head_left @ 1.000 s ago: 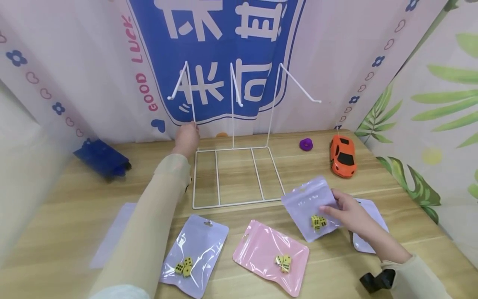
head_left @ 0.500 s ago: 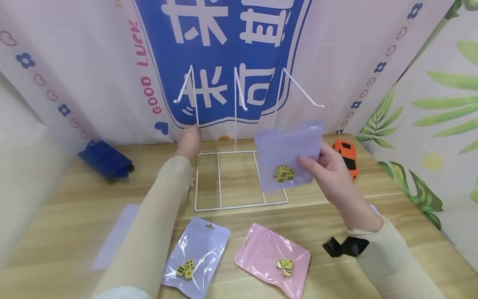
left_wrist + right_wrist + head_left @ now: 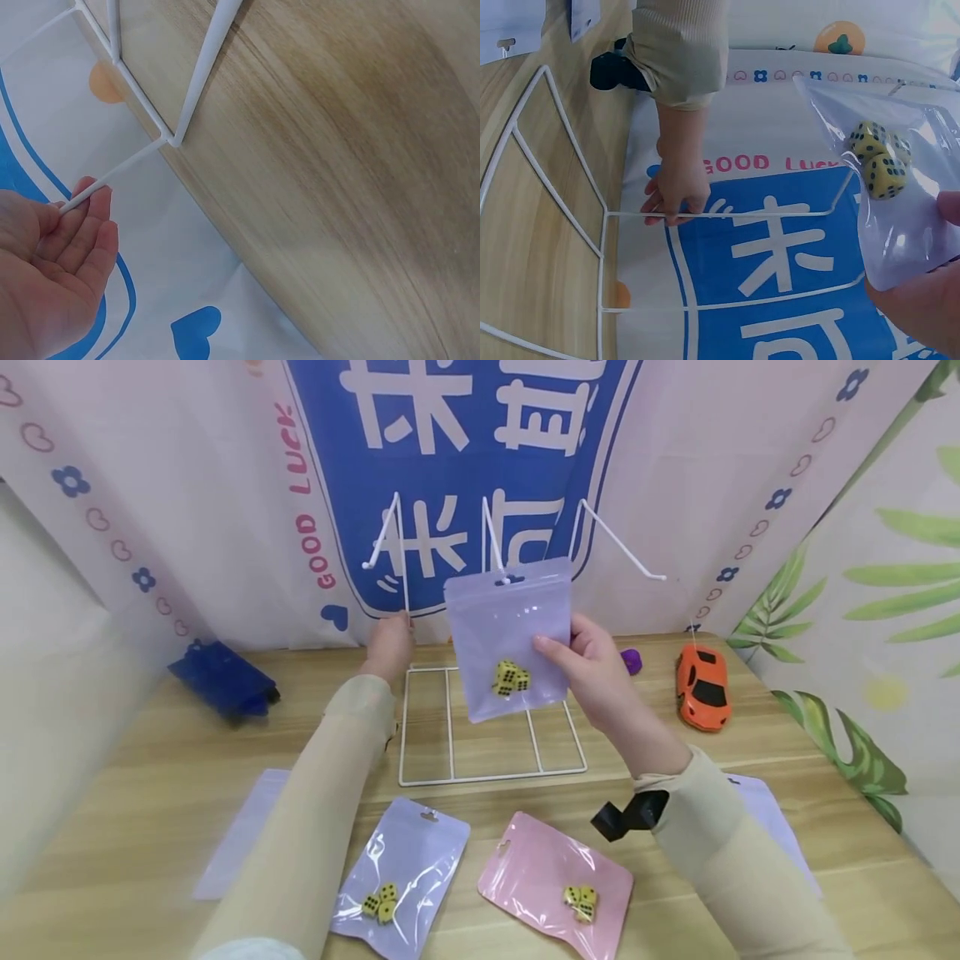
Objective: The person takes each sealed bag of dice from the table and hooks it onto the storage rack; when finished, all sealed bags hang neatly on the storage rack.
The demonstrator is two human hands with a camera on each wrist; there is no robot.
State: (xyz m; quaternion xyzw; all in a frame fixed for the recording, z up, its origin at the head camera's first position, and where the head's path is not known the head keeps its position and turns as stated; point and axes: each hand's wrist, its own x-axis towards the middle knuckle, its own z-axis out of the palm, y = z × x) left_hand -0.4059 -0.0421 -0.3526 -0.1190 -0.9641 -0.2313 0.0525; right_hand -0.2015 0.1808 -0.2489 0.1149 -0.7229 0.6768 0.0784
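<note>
My right hand pinches a clear-fronted lilac zip bag by its right edge, thumb in front. Several yellow dice sit low inside it. At the bag's hang hole shows the tip of the middle hook of a white wire rack; how far it passes through, I cannot tell. My left hand holds the rack's left upright near its base, thumb and fingers on the wire. Two more bags with dice lie in front: one lilac, one pink.
An orange toy car and a small purple object stand at the back right. Blue packets lie at the back left. Lilac bags lie at left and right, partly behind the sleeves. A printed cloth hangs behind the rack.
My right hand has lifted the lilac bag from the front right, up and leftward, to the middle hook. My left hand keeps its hold on the upright. The view has shifted slightly.
</note>
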